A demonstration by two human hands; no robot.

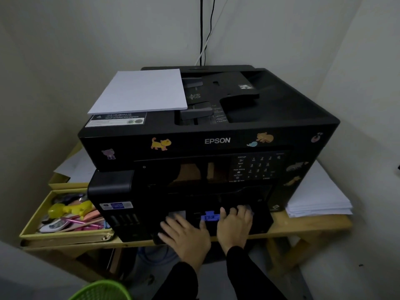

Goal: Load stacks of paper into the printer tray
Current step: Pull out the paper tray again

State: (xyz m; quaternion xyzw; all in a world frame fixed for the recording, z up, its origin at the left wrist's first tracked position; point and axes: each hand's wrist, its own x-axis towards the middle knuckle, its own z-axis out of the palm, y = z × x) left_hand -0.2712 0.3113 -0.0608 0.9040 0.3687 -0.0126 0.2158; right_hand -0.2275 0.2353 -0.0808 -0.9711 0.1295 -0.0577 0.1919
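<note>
Black printer (216, 140) fills the middle of the wooden desk (313, 226), pushed toward the back corner. Cables (202, 29) run up the wall behind it.

Both hands are at the paper tray (260, 224), low on the printer's front at the desk's front edge.
- Left hand (186, 234): fingers straight and spread, lying flat against the tray front. It holds nothing.
- Right hand (234, 224): fingers bent at the knuckles, tips going into the dark slot above the tray. Cannot tell whether they are hooked round the lip or only resting there.
- Blue tab (210, 216) shows between the two hands, probably a paper guide.

Paper:
- One white stack (138, 92) lies on the left half of the printer's top, square and untouched.
- A second, thicker stack (318, 198) sits at the desk's right edge, just beside the printer.
- No sheets visible in the tray, though it is too dark to see inside.

Progress, as a judgement: early. The hands are working the tray itself, and whether they are drawing it out or seating it cannot be told. No paper is in hand, so picking up a stack, squaring it, laying it in and closing the tray all appear left to do.

Also here: a yellow box of pens (32, 224) at the desk's left edge and a green basket (101, 291) below.
</note>
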